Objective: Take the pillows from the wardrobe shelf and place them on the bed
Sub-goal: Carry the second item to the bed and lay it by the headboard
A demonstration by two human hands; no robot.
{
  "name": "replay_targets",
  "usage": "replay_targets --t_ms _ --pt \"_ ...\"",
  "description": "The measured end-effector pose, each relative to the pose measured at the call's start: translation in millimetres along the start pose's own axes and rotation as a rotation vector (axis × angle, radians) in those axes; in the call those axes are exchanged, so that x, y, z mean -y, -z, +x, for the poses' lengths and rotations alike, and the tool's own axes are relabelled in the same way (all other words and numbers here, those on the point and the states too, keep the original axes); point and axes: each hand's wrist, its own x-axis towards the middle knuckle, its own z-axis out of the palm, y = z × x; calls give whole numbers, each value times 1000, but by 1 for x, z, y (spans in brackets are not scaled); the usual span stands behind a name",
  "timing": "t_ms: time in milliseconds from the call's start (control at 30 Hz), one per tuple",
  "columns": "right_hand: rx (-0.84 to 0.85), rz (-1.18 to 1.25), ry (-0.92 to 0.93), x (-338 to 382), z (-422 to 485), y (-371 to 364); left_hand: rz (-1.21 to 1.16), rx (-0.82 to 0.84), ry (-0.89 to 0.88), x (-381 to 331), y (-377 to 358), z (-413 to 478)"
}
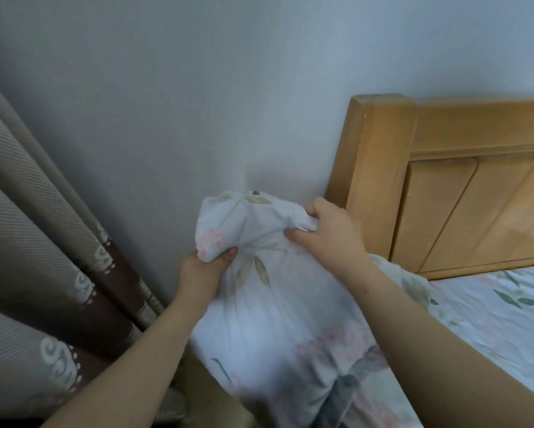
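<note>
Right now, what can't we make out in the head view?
Head view only:
- Wardrobe shelf: out of frame.
- pillow: lower end cut by the bottom edge, right side behind the right forearm.
- bed: mostly past the right edge; any other pillow there unseen.
- Floor by the bed: hidden by pillow and arms.

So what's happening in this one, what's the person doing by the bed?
A person holds a floral pillow in both hands beside the wooden headboard. The left hand grips one corner, the right hand pinches bunched fabric near the top. The pillow is at the edge of the bed; whether it rests there yet is unclear.
</note>
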Motion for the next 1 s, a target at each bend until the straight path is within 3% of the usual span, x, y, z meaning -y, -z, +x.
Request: replay_targets --t_ms 67,133,233,333,500,600,733,800,900,1000 --pt "-134 -235 -6 -7 -8 2 2 -58 -22 -4 -4 0" --pt "-31 -232 10 -12 -18 -4 3 -21 -37 -11 -10 0" --pt "214 -196 5 -13 -30 -26 70 257 -107 -30 -22 -8" --pt "134 -131 -4 -14 -20 -30 42 402 -123 -46 -32 -10" --pt "36 195 -19 -3 -12 -39 -26 437 -78 -59 -38 2" --pt "-28 430 -103 -6 -11 -38 156 441 -174 -50 -29 16" --pt "-75 774 -195 -13 -7 -17 569 346 -348 -25 -10 31" --pt "-101 839 -193 -16 -6 -2 597 441 -253 -11 -8 31" --pt "-165 908 -185 -25 -7 21 401 498 -51 7 -26 27" --pt "-350 751 -192 -41 -12 38 308 528 12 10 -61 20"
